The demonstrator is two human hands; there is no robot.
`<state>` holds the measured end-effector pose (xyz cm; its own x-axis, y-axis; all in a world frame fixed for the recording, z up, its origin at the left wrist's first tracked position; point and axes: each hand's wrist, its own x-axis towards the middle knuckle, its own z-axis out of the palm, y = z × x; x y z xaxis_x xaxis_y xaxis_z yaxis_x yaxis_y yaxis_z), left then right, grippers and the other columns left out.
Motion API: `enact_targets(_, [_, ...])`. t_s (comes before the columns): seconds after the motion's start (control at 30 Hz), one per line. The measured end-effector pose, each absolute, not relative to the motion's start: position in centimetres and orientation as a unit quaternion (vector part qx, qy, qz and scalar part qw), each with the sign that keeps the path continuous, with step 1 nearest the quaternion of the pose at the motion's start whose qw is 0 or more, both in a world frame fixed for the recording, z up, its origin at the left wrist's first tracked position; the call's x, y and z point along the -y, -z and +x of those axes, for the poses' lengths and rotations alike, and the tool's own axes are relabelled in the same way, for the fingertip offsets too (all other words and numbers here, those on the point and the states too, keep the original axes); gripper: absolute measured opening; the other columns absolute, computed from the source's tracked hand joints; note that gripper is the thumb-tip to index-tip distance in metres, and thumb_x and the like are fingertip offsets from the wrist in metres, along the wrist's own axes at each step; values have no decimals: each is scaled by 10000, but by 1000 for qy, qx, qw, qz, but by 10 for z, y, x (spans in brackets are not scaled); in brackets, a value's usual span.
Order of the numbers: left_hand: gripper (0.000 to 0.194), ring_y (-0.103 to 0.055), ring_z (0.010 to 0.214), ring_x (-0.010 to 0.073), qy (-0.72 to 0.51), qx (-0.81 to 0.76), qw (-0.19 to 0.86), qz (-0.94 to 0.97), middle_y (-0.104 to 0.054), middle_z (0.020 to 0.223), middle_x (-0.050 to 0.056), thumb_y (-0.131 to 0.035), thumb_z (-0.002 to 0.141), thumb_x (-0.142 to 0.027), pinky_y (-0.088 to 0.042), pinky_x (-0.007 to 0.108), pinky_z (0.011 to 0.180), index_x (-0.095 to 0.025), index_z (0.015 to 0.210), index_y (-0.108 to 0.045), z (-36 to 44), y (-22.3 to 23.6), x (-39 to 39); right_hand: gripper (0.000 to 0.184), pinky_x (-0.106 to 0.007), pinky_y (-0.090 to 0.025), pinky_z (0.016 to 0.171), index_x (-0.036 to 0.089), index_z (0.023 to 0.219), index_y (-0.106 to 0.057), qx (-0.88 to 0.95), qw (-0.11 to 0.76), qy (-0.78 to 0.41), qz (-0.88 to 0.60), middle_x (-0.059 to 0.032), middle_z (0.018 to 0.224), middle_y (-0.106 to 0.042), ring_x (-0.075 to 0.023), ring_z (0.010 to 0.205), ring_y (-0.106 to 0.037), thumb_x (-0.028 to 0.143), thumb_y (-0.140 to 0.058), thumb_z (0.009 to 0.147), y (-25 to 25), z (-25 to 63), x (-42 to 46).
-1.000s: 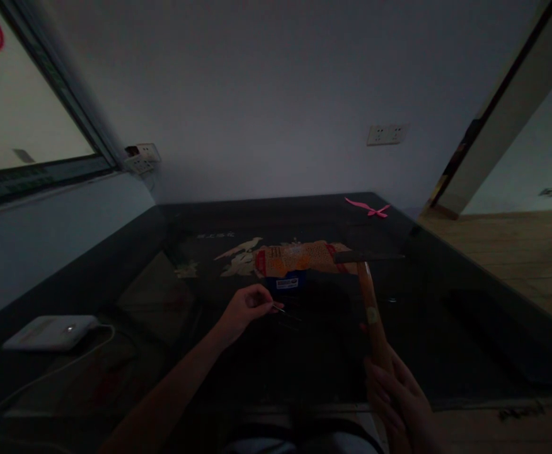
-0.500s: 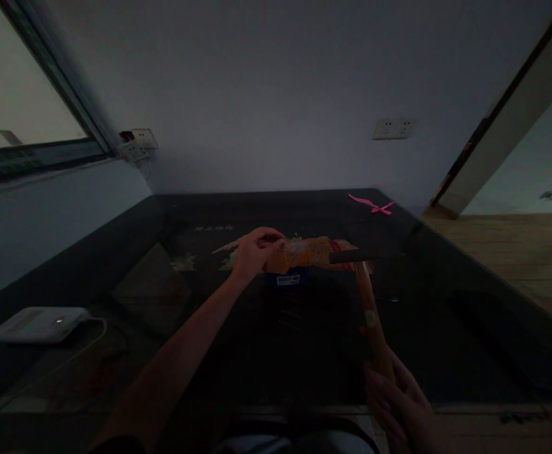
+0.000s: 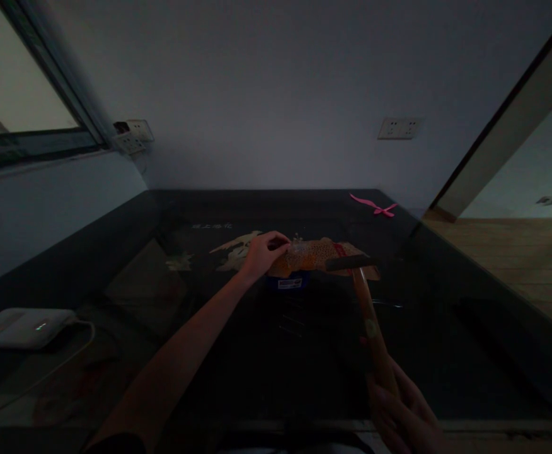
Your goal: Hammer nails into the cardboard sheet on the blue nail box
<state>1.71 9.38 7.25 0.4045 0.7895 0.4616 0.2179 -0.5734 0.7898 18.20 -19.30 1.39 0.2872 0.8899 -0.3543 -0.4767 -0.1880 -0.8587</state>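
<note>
My right hand [image 3: 401, 403] is wrapped round the wooden handle of a hammer [image 3: 369, 315], low down near its end. The dark hammer head lies level over the right part of an orange-brown, spotted piece [image 3: 311, 255] with a red band. I cannot tell whether it touches. At that piece's left end is my left hand [image 3: 267, 252], thumb and fingers pinched together; what they hold is too small and dim to make out. Beside the fingertips a small clear, spiky bit [image 3: 297, 239] sticks up. Under the piece sits a blue box [image 3: 288, 284] with a white label.
On the dark glossy table [image 3: 238, 378] lie a pink ribbon-like strip [image 3: 373, 205] at the back right and a thin shiny rod [image 3: 387, 304]. A white device [image 3: 23, 328] with a cable is at the left. Wall sockets [image 3: 399, 128] are behind.
The view has shifted slightly. The hammer head tilts a little differently, its right end now higher. Both hands keep about the same place and grip.
</note>
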Motion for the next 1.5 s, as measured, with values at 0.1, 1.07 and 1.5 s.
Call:
enact_targets(0.1, [89,-617,730,141,-438,-321,316,778,-654,782,29,-594,740,-212,-503,274,721,-152,795,-630,17,-69,-96,688,-124,-210,306,267,1293,-425,177,602,-563,-537,84,475,-470,4,284,-280,359,-727,682,-20,179,193])
enact_targets(1.07, [101,-622,725,167,-419,-356,263,793,-670,778,32,-597,744,-225,-481,285,695,-170,817,-639,16,-66,-94,493,-173,-306,317,201,1177,-583,507,429,-419,-620,63,516,-489,-78,370,-401,258,-649,692,-140,197,110])
enact_targets(1.5, [106,-631,732,184,-406,-375,242,798,-685,797,53,-595,751,-223,-476,292,677,-160,823,-641,16,-67,-92,434,-157,-321,313,187,1132,-608,546,403,-407,-611,68,507,-522,-66,354,-415,214,-623,699,-141,191,105])
